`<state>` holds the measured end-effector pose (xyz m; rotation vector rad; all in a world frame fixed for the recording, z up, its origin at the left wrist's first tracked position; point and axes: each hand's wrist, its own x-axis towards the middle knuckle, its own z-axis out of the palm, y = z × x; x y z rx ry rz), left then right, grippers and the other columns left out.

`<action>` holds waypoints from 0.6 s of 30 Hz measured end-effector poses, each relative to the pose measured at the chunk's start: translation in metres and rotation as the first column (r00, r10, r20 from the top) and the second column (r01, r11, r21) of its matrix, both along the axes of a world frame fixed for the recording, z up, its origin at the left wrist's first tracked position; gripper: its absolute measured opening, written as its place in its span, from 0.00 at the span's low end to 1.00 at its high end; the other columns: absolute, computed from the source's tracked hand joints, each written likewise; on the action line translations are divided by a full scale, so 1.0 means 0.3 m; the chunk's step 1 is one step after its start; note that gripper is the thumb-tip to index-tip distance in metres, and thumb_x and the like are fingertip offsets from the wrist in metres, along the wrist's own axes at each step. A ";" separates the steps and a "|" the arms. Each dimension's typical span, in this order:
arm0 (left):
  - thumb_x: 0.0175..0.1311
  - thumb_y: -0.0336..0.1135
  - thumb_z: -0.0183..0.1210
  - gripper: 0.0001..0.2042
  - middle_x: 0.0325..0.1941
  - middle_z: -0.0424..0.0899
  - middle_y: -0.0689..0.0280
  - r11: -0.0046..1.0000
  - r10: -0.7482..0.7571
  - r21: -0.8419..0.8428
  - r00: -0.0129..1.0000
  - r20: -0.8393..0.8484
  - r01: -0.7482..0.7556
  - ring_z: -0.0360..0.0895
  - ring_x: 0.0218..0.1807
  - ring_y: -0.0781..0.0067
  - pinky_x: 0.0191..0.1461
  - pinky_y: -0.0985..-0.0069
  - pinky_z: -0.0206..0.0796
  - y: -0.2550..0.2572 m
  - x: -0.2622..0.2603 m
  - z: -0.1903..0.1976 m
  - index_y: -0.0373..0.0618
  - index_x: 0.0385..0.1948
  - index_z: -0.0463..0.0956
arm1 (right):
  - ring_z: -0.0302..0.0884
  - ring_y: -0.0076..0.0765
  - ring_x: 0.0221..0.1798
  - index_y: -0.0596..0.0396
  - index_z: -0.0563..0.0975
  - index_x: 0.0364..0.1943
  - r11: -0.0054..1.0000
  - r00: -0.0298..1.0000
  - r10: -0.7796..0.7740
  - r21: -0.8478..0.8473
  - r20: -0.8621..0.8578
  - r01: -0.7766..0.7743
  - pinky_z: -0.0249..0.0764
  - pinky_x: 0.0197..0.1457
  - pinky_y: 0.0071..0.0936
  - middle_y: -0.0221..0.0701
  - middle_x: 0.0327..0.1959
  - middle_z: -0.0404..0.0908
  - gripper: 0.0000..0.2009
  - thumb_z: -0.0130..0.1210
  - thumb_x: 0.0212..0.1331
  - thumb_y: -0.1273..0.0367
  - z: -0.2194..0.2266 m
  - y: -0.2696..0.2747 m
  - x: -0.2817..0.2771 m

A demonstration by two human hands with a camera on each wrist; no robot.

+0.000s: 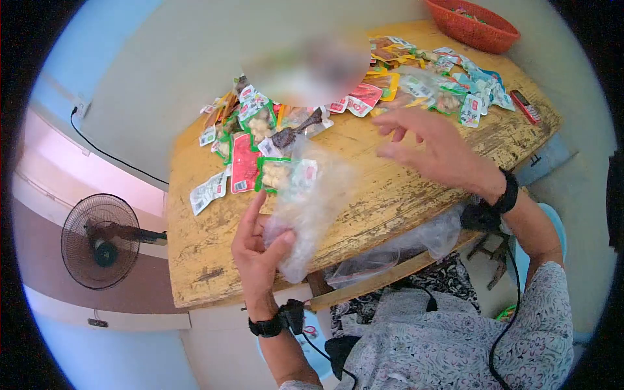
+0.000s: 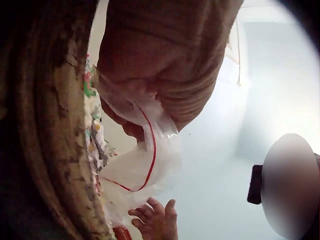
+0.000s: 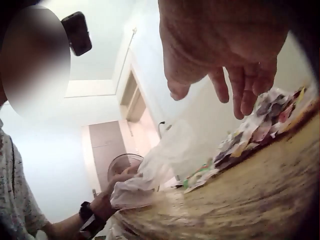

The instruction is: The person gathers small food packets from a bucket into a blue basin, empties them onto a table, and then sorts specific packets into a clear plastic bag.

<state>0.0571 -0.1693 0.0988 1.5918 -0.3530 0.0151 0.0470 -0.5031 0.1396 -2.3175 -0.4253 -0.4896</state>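
Note:
A clear plastic bag [image 1: 312,208] hangs from the left hand [image 1: 262,250], whose thumb and fingers pinch its near side at the table's left front. In the left wrist view a red line runs along the bag [image 2: 165,160], beneath the left hand [image 2: 165,60]. The right hand [image 1: 439,151] is raised over the table, fingers spread and holding nothing; the right wrist view shows the right hand [image 3: 220,55] with fingers pointing down, apart from the bag [image 3: 170,150]. A green-edged packet [image 1: 274,174] lies just behind the bag.
Many small food packets [image 1: 244,162] lie along the back of the worn wooden table [image 1: 214,260]. A red basket [image 1: 473,26] stands at the far right corner, with a red phone [image 1: 525,107] nearer. More clear plastic [image 1: 416,247] lies below the front edge; a fan [image 1: 101,240] is at left.

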 end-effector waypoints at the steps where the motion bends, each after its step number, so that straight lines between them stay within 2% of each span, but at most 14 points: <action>1: 0.53 0.19 0.67 0.38 0.40 0.84 0.66 1.000 -0.013 0.001 1.000 0.018 0.013 0.81 0.43 0.78 0.49 0.79 0.73 -0.007 -0.008 0.011 0.36 0.71 0.63 | 0.82 0.36 0.43 0.52 0.79 0.55 0.998 0.997 0.002 0.069 -0.072 0.003 0.78 0.48 0.33 0.36 0.44 0.83 0.20 0.63 0.64 0.58 0.018 0.050 -0.010; 4: 0.53 0.19 0.68 0.39 0.40 0.83 0.66 0.997 -0.071 0.005 0.995 0.072 0.071 0.81 0.42 0.79 0.48 0.80 0.72 -0.018 -0.031 0.042 0.36 0.71 0.63 | 0.80 0.25 0.36 0.56 0.79 0.53 0.907 0.960 0.279 0.329 -0.005 -0.262 0.76 0.42 0.27 0.29 0.38 0.83 0.20 0.64 0.63 0.58 -0.016 0.145 0.023; 5: 0.53 0.20 0.69 0.39 0.40 0.83 0.66 0.996 -0.090 0.008 0.992 0.092 0.089 0.80 0.42 0.80 0.47 0.81 0.72 -0.017 -0.032 0.046 0.37 0.72 0.63 | 0.79 0.24 0.36 0.56 0.79 0.51 0.910 0.958 0.275 0.342 -0.078 -0.234 0.76 0.41 0.26 0.27 0.37 0.82 0.18 0.63 0.64 0.58 -0.029 0.151 0.032; 7: 0.54 0.21 0.70 0.36 0.41 0.83 0.66 0.991 -0.102 0.088 0.994 0.029 0.099 0.79 0.43 0.80 0.47 0.81 0.71 0.006 -0.024 0.047 0.37 0.68 0.67 | 0.77 0.20 0.34 0.56 0.80 0.47 0.915 0.937 0.272 0.360 -0.220 -0.182 0.76 0.39 0.23 0.23 0.33 0.81 0.15 0.62 0.66 0.59 -0.042 0.159 0.057; 8: 0.54 0.22 0.70 0.34 0.41 0.83 0.67 0.987 -0.104 0.125 0.995 -0.002 0.104 0.79 0.43 0.81 0.47 0.81 0.71 0.024 -0.022 0.046 0.36 0.67 0.69 | 0.77 0.19 0.33 0.56 0.80 0.44 0.901 0.956 0.232 0.409 -0.181 -0.142 0.75 0.38 0.23 0.22 0.32 0.80 0.14 0.61 0.67 0.60 -0.040 0.164 0.058; 10: 0.56 0.23 0.70 0.28 0.43 0.83 0.66 0.938 -0.041 0.333 0.987 -0.155 0.092 0.78 0.43 0.81 0.47 0.80 0.71 0.076 -0.022 0.040 0.36 0.61 0.73 | 0.75 0.17 0.31 0.57 0.80 0.39 0.860 0.984 0.141 0.505 -0.110 -0.067 0.75 0.37 0.21 0.22 0.30 0.78 0.11 0.60 0.68 0.62 -0.032 0.167 0.050; 11: 0.57 0.24 0.70 0.25 0.44 0.83 0.66 0.896 -0.002 0.432 0.974 -0.228 0.103 0.77 0.43 0.82 0.47 0.80 0.71 0.096 -0.024 0.033 0.36 0.58 0.75 | 0.75 0.17 0.31 0.57 0.80 0.38 0.828 0.981 0.127 0.560 -0.148 -0.023 0.74 0.36 0.20 0.21 0.29 0.78 0.11 0.59 0.68 0.62 -0.028 0.171 0.041; 13: 0.61 0.25 0.67 0.18 0.45 0.83 0.66 0.971 0.010 0.239 0.990 -0.141 0.025 0.77 0.44 0.82 0.48 0.79 0.71 0.130 -0.037 -0.025 0.36 0.53 0.76 | 0.74 0.16 0.30 0.58 0.80 0.35 0.745 0.968 0.098 0.662 -0.232 0.083 0.73 0.34 0.20 0.21 0.28 0.77 0.11 0.59 0.69 0.63 -0.032 0.177 0.011; 15: 0.66 0.27 0.63 0.13 0.46 0.83 0.66 0.998 0.057 -0.007 0.990 -0.126 -0.059 0.77 0.45 0.82 0.50 0.78 0.70 0.132 -0.049 -0.053 0.37 0.50 0.77 | 0.74 0.16 0.32 0.58 0.81 0.37 0.770 0.948 0.108 0.628 -0.299 0.110 0.73 0.37 0.20 0.21 0.30 0.78 0.11 0.58 0.69 0.63 -0.069 0.153 -0.008; 17: 0.71 0.29 0.59 0.09 0.46 0.83 0.66 0.943 0.123 -0.286 0.976 -0.180 -0.172 0.76 0.45 0.82 0.51 0.78 0.70 0.087 -0.055 -0.053 0.38 0.49 0.77 | 0.75 0.17 0.35 0.58 0.81 0.38 0.819 0.940 0.112 0.566 -0.321 0.095 0.73 0.41 0.20 0.22 0.32 0.79 0.11 0.58 0.69 0.64 -0.090 0.139 -0.028; 18: 0.72 0.30 0.57 0.09 0.45 0.83 0.67 0.918 0.158 -0.335 0.970 -0.182 -0.213 0.76 0.45 0.82 0.51 0.78 0.70 0.064 -0.058 -0.057 0.38 0.49 0.77 | 0.76 0.17 0.37 0.58 0.81 0.40 0.852 0.943 0.110 0.518 -0.313 0.073 0.73 0.44 0.20 0.22 0.33 0.79 0.11 0.57 0.70 0.64 -0.097 0.138 -0.044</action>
